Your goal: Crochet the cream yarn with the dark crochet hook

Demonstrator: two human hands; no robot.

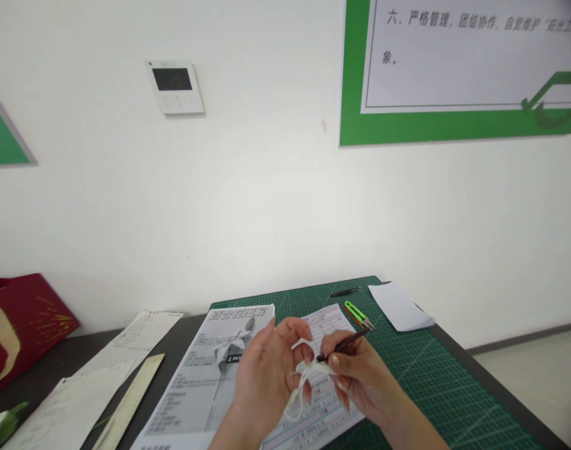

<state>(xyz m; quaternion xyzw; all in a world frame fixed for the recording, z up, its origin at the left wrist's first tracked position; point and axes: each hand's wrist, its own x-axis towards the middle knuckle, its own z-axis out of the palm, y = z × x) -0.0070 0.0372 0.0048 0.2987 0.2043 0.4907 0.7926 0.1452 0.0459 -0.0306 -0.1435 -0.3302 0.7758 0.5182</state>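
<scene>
Pinching a dark thin tool (344, 344) in closed fingers, the right hand (360, 375) meets the left hand (267, 375), which curls shut around white string (307, 375) between them, above printed sheets (205, 375) on the counter (430, 369).

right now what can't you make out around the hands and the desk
- Head view: how the white string is looped, hidden by the left hand and right hand.
- Tip of the dark tool, behind the fingers.
- Printed sheet text: too small.
- Red bag and wall poster: cut off by edges.
</scene>
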